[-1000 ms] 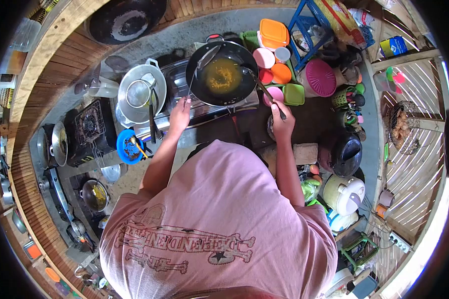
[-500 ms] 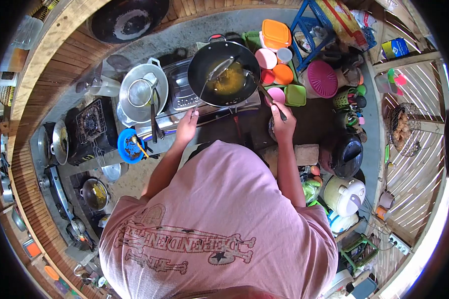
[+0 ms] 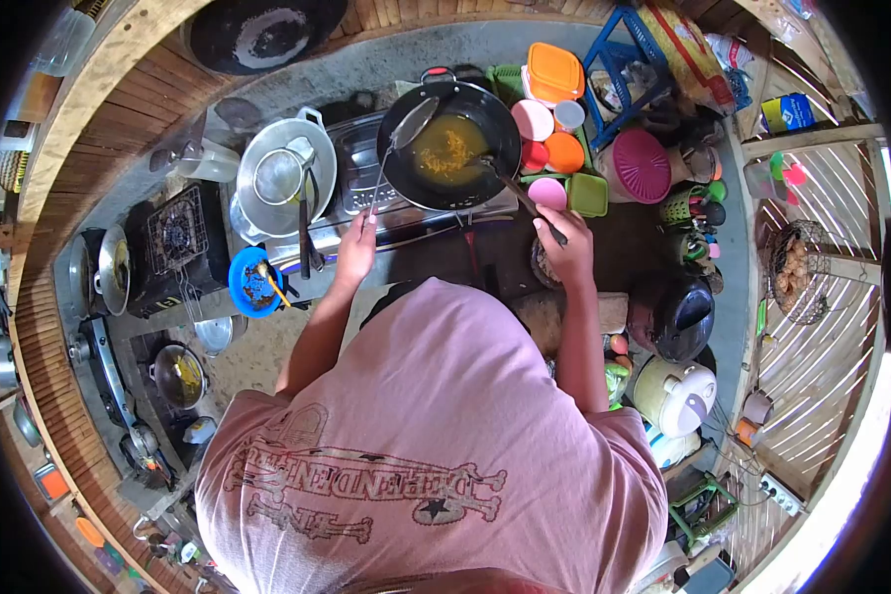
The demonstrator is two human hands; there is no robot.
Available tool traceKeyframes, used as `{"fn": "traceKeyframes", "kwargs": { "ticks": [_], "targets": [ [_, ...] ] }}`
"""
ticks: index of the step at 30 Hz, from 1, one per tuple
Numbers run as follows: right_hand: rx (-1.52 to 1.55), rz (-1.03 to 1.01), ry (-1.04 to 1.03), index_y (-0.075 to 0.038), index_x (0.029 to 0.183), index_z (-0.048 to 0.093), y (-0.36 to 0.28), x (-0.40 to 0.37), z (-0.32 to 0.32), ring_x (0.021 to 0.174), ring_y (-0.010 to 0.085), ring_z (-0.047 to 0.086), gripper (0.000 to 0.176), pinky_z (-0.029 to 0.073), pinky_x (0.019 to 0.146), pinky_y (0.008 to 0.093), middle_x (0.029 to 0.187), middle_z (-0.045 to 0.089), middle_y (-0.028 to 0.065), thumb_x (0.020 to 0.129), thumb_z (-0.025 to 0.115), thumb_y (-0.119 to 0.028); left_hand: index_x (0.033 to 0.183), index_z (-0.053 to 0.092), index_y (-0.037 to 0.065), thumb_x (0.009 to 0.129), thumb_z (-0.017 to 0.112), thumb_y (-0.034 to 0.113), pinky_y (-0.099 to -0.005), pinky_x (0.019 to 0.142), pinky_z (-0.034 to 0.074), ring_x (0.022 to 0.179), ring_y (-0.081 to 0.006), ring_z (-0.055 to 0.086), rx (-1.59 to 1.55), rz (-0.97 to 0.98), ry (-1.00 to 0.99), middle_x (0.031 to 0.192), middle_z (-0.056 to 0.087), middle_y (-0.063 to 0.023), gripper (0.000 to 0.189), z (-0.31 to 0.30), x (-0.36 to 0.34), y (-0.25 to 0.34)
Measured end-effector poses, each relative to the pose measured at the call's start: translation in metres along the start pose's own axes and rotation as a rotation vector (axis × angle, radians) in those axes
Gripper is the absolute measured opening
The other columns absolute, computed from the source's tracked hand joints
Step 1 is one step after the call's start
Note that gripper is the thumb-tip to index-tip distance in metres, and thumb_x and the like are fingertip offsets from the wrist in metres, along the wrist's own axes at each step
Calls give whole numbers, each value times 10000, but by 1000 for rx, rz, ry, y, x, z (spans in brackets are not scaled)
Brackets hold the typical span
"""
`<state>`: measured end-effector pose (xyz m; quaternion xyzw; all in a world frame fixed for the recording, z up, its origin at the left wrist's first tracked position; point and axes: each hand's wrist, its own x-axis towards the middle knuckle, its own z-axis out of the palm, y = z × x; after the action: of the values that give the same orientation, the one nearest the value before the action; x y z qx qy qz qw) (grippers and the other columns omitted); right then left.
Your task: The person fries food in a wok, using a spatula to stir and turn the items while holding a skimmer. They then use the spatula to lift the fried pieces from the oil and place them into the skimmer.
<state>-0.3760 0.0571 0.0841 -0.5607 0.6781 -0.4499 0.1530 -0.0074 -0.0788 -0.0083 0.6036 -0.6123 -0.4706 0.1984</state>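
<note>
A black wok (image 3: pixel 436 193) on the stove holds yellowish oil with small golden bits (image 3: pixel 450 150) gathered in it. My left hand (image 3: pixel 357 247) is closed around the thin metal handle of a skimmer (image 3: pixel 415 123), whose round head is over the wok's left side. My right hand (image 3: pixel 567 246) grips the dark handle of a spatula (image 3: pixel 517 188); its tip reaches into the oil at the right side of the bits. Whether the skimmer carries anything cannot be made out.
Left of the wok stands a large metal pot (image 3: pixel 250 163) with a strainer (image 3: pixel 279 179) across it. A blue bowl (image 3: pixel 236 287) with a spoon sits nearer me. Colourful lidded containers (image 3: pixel 551 74) crowd the wok's right side. A rice cooker (image 3: pixel 671 394) stands at lower right.
The skimmer head has moved left, from above the oil to near the wok's left rim, uncovering the golden bits. My left hand has shifted slightly left; the spatula tip stays in the oil.
</note>
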Motion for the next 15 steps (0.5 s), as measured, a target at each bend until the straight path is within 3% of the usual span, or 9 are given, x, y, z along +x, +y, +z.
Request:
{"fn": "traceKeyframes", "kwargs": {
  "ticks": [1, 10, 14, 15],
  "targets": [
    [-20, -30, -24, -6, 1066, 761, 1, 1, -1, 1029, 336, 697, 202, 530, 934, 417, 1053, 755, 169, 885, 748, -96, 1380, 588, 84, 1094, 437, 420, -417, 896, 506, 981, -348, 686, 9, -117, -56, 1044, 706, -224, 467, -3, -1, 5],
    [-99, -126, -52, -34, 1066, 772, 9, 6, 26, 962, 325, 689, 218, 535, 878, 417, 1037, 760, 138, 871, 772, -130, 1374, 592, 98, 1100, 403, 456, -434, 870, 510, 950, -363, 683, 28, 18, 15, 1019, 701, -220, 489, 3, 0, -16],
    [-78, -211, -24, -39, 1055, 769, 7, 27, 54, 903, 321, 680, 203, 531, 827, 418, 1004, 758, 127, 876, 767, -134, 1366, 595, 91, 1100, 406, 454, -431, 877, 509, 954, -361, 679, 46, 43, 46, 1023, 698, -220, 488, 8, 3, -20],
    [-91, -213, -19, -38, 1060, 767, 1, 32, 58, 899, 321, 680, 207, 531, 826, 419, 997, 757, 128, 876, 766, -134, 1369, 591, 81, 1103, 424, 426, -377, 723, 467, 773, -247, 590, 31, 88, 61, 848, 605, -119, 467, 9, 2, -18]
  ]
}}
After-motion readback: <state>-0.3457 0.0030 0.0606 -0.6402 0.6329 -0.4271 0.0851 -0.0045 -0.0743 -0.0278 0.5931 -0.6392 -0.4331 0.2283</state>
